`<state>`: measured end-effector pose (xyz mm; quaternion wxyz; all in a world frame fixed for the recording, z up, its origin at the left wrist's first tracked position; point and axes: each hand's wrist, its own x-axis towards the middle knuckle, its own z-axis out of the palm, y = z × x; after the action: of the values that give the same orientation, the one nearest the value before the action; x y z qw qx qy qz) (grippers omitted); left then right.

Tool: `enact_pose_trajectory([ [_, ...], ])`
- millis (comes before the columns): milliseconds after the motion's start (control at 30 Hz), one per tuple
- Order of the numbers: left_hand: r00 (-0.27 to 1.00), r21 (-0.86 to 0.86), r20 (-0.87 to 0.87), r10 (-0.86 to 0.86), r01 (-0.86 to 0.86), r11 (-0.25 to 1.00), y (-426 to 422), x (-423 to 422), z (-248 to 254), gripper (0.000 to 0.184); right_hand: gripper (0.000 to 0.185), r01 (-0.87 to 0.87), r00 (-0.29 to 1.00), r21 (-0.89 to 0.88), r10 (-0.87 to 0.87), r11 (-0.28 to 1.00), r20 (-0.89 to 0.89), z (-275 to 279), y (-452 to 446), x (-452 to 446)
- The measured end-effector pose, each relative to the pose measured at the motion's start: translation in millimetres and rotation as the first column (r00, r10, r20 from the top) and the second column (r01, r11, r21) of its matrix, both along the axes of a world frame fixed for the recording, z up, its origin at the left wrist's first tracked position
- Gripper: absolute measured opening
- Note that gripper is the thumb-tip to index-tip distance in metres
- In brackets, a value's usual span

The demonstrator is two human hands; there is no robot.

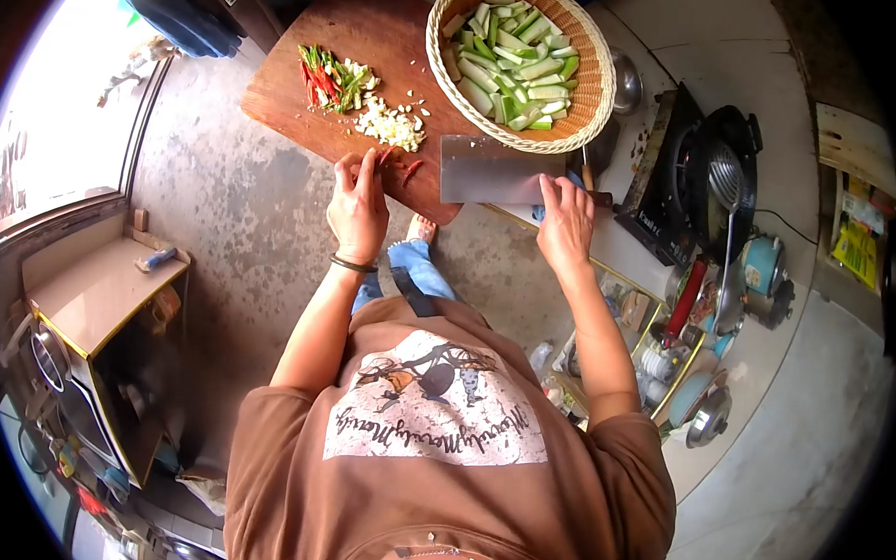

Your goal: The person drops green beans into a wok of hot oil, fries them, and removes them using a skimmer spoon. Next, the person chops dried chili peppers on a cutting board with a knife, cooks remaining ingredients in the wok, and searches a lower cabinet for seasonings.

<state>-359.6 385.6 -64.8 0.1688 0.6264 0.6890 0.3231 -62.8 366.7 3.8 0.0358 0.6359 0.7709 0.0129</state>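
My left hand (pixel 360 210) is at the near edge of the wooden cutting board (pixel 287 87), its fingers pinched on dark red dried chili. Small dark red pieces (pixel 410 172) lie just beside its fingertips. My right hand (pixel 566 223) grips the cleaver (pixel 486 173) where blade and handle meet. The broad blade lies over the board's right edge, a little right of the chili pieces. Farther up the board are chopped garlic (pixel 392 126) and cut red and green peppers (pixel 327 81).
A wicker basket (pixel 609 83) of cut green vegetable strips stands at the board's upper right. Beyond it are a gas stove (pixel 658 203) with a black wok (pixel 713 181) and a slotted ladle (pixel 726 176). Dishes fill a rack at the right; a small cabinet (pixel 102 288) stands at the left.
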Motion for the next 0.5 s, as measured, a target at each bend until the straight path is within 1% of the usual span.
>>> enact_pose_trajectory([
  [67, 0.999, -0.007, 0.029, 0.042, -0.042, 0.999, -3.1, 2.9, 1.5, 0.039, 0.063, -0.047, 0.997, 0.030, 0.045, 0.998, 0.059, -4.5, 2.6, 12.4],
  [167, 0.994, 0.036, 0.099, 0.047, -0.051, 0.998, -5.4, 2.8, -4.4, 0.037, 0.071, 0.030, 0.996, -0.021, -0.028, 0.999, 0.088, -8.7, 6.8, 25.5],
  [200, 0.993, 0.054, 0.106, 0.043, -0.049, 0.997, -5.1, 2.3, -4.2, 0.034, 0.078, 0.026, 0.999, -0.014, -0.025, 1.000, 0.047, -9.9, 8.0, 28.2],
  [300, 0.989, 0.086, 0.141, 0.046, -0.058, 0.995, -5.4, 1.1, -5.5, 0.027, 0.081, -0.010, 0.995, -0.119, -0.002, 0.993, -0.104, -5.7, 14.0, 40.0],
  [333, 0.985, 0.083, 0.161, 0.057, -0.071, 0.994, -5.4, 1.3, -7.7, 0.025, 0.082, -0.045, 0.991, -0.061, 0.037, 0.997, -0.125, -2.2, 13.9, 38.3],
  [367, 0.981, 0.080, 0.181, 0.069, -0.085, 0.993, -5.4, 1.6, -9.7, 0.022, 0.079, -0.047, 0.985, -0.054, 0.038, 0.997, -0.166, 0.9, 12.2, 37.6],
  [433, 0.988, 0.078, 0.146, 0.054, -0.066, 0.995, -5.7, -1.0, -14.5, 0.020, 0.074, -0.053, 0.969, -0.039, 0.042, 0.998, -0.244, 7.4, 6.7, 36.3],
  [500, 0.989, 0.080, 0.138, 0.051, -0.062, 0.995, -4.7, -2.5, -15.6, 0.017, 0.065, -0.042, 0.977, 0.057, 0.053, 0.997, -0.206, 10.8, 0.9, 36.2],
])
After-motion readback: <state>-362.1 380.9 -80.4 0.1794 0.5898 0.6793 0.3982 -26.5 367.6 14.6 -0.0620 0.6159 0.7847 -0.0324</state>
